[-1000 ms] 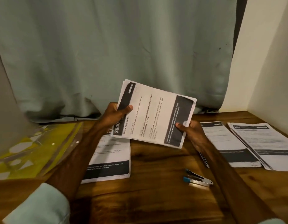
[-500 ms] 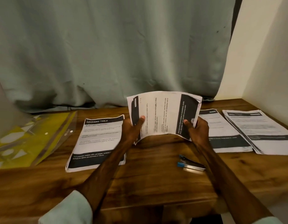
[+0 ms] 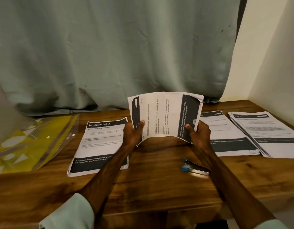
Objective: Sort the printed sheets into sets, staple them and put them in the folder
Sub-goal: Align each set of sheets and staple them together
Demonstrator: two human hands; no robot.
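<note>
Pinching bowed sheets [image 3: 164,116] upright over wooden desk [image 3: 151,182], left hand [image 3: 133,132] and right hand [image 3: 199,135] at either edge, stapler [image 3: 192,167] lay partly behind right forearm, printed stack [image 3: 100,142] under left forearm, two stacks [image 3: 265,133] at right, yellow folder [image 3: 35,141] far left, curtain [image 3: 109,47] behind.

You can pass over bare table [image 3: 156,164] left of the stapler [image 3: 192,167]; behind it rise the bowed sheets [image 3: 164,116], and further right a paper stack [image 3: 228,134].

Both hands held up side by side, forearms reaching forward.
The left hand [image 3: 133,133] and right hand [image 3: 199,135] each pinch an end of the printed sheets [image 3: 162,116], thumbs on the front, fingers hidden behind.
</note>
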